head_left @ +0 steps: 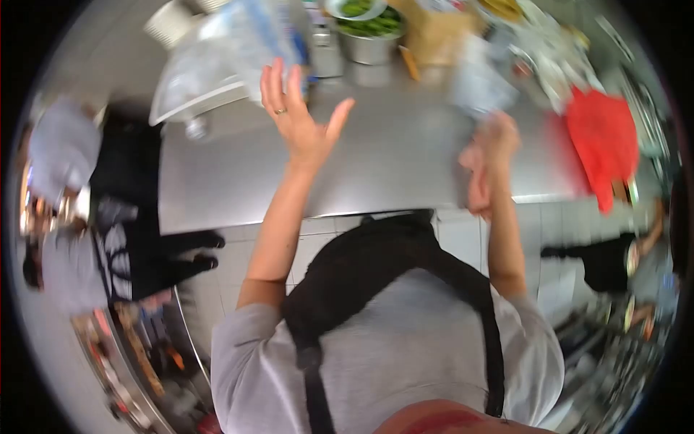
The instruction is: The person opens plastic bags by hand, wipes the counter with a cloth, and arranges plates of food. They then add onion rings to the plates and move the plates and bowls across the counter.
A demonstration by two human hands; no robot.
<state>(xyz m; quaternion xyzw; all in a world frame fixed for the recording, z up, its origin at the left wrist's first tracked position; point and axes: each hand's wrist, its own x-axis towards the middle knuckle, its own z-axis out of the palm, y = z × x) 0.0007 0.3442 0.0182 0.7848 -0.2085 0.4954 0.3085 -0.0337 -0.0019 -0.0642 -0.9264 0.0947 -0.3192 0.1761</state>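
My left hand [300,126] is raised over the steel table [390,152], fingers spread and thumb out, with a ring on one finger. It holds nothing. Near the table's front edge, my right hand [500,141] is closed and blurred by motion. A limp pink cloth-like thing [475,184] hangs from it; its exact kind I cannot tell. Just beyond that hand lies a clear plastic bag [481,79]. Past my left fingertips is a blue-and-white plastic bag [253,40].
A white tray [202,105] sits at the back left. Behind are a metal pot [367,50] of greens, a small bowl [354,9] over it, and brown paper [437,32]. A red bag [603,137] lies right. Co-workers stand left [72,267] and right [611,264].
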